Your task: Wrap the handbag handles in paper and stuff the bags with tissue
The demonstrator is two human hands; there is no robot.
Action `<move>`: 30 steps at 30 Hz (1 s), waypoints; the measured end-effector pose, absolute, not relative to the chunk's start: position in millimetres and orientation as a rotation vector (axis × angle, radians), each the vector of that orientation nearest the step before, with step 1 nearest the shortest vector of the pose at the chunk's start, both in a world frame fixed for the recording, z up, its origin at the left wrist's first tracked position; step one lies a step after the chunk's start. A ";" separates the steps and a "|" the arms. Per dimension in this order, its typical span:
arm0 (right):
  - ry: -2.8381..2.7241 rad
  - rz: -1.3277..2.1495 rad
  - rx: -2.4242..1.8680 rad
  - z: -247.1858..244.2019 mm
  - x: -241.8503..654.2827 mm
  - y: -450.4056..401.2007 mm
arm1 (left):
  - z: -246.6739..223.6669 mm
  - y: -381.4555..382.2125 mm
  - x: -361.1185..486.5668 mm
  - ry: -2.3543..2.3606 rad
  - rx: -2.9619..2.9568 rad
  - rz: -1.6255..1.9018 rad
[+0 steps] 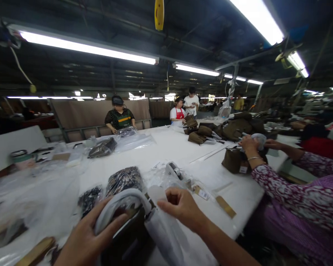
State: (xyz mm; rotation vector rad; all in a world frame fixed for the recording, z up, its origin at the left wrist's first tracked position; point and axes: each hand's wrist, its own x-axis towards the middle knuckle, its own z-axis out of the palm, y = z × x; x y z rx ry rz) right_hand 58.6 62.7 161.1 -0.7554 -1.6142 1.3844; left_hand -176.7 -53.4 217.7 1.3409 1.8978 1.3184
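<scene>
A dark handbag [127, 244] stands on the near edge of the table, its curved handle [119, 195] wrapped in pale grey-white material. My left hand [91, 229] grips that wrapped handle from the left, thumb in front and fingers behind. At the handle's right end, my right hand [180, 207] is closed in a pinch, thumb against forefinger, beside a translucent whitish piece [157, 194]; what lies between the fingertips is too blurred to tell. A loose pale wrapping sleeve [165, 236] hangs down the bag's right side. Just beyond lies a patterned bundle [124, 179] in clear plastic.
Clear plastic bags [52, 199] cover the table's left. A brown strip [227, 207] and a paper tag [202, 194] lie to the right. There a co-worker's hands [249, 144] handle another bag [231, 160]. More bags [235, 127] are piled behind; another person [119, 116] stands across the table.
</scene>
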 end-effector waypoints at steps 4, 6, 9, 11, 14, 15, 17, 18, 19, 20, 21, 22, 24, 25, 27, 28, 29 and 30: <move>-1.653 1.411 -0.756 161.1 40.3 4.7 | 220.5 -47.4 -165.1 1.760 1.576 1.184; -1.689 1.388 -0.746 162.9 37.9 -6.6 | 220.7 -52.0 -163.6 1.791 1.628 1.155; -1.708 1.320 -0.733 159.4 50.3 2.5 | 221.0 -63.7 -162.5 1.833 1.547 1.163; -1.691 1.150 -0.861 149.8 66.7 23.3 | 221.6 -69.7 -161.5 1.845 1.458 1.212; -1.677 0.848 -1.062 133.0 89.6 55.4 | 222.9 -72.7 -159.3 1.841 1.411 1.253; -1.672 0.794 -1.079 130.1 93.2 60.6 | 223.3 -72.5 -158.4 1.830 1.416 1.259; -1.674 0.721 -1.056 130.8 91.1 57.1 | 223.9 -71.5 -156.7 1.797 1.424 1.286; -1.681 0.722 -1.016 133.9 85.3 48.7 | 223.9 -70.9 -156.1 1.786 1.426 1.300; -1.696 0.769 -0.958 138.1 76.8 36.9 | 223.8 -70.2 -155.8 1.783 1.428 1.311; -1.713 0.891 -0.867 142.6 66.4 23.3 | 223.4 -69.6 -155.8 1.783 1.433 1.317; -1.711 1.097 -0.769 146.8 54.9 9.4 | 222.9 -69.0 -156.2 1.785 1.442 1.314; -1.677 1.353 -0.667 150.2 43.3 -3.3 | 222.2 -68.5 -157.0 1.782 1.454 1.303; -1.463 1.899 -0.517 153.6 23.3 -21.4 | 220.6 -67.7 -159.5 1.759 1.488 1.261; -1.323 2.113 -0.475 153.8 16.4 -26.2 | 219.9 -67.7 -161.0 1.751 1.501 1.242; -1.087 2.345 -0.455 152.9 9.5 -29.2 | 218.8 -68.6 -164.1 1.760 1.515 1.210; -1.032 2.376 -0.452 152.5 9.2 -28.6 | 218.4 -69.4 -165.6 1.784 1.518 1.207; -1.008 2.361 -0.454 152.3 10.3 -27.4 | 218.0 -70.4 -167.1 1.818 1.522 1.208; -1.013 2.310 -0.466 152.3 12.2 -26.3 | 217.5 -71.2 -168.5 1.856 1.533 1.210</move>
